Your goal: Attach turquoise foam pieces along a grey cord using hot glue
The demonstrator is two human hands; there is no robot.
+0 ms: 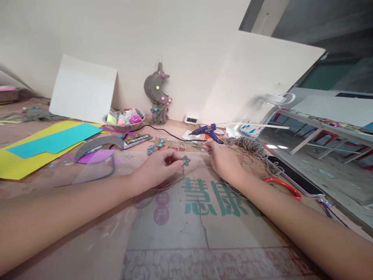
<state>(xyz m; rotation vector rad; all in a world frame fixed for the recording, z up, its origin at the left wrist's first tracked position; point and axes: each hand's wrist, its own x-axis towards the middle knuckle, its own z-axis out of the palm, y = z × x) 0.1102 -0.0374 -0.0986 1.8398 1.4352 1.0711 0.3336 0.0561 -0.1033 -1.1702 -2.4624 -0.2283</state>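
My left hand (159,167) pinches a small grey-and-turquoise star-shaped ornament (185,160) between thumb and fingers. Thin grey cord (163,190) trails below this hand in loose loops over a printed plastic sheet (163,237). To the right, my right hand (223,161) is closed, its fingertips bunched just in front of a blue glue gun (206,130). What those fingertips hold is too small to make out. Turquoise-and-grey pieces (151,149) lie beyond my left hand, beside a strip of printed cardboard (175,144).
A grey cord bundle (250,147), phone (294,177) and red loop handle (282,188) lie at the right. Behind stand a clear bottle (262,112), small clock (191,118) and bowl of bagged clay (124,122). A moon ornament (157,87) hangs on the wall; coloured sheets (55,142) lie left.
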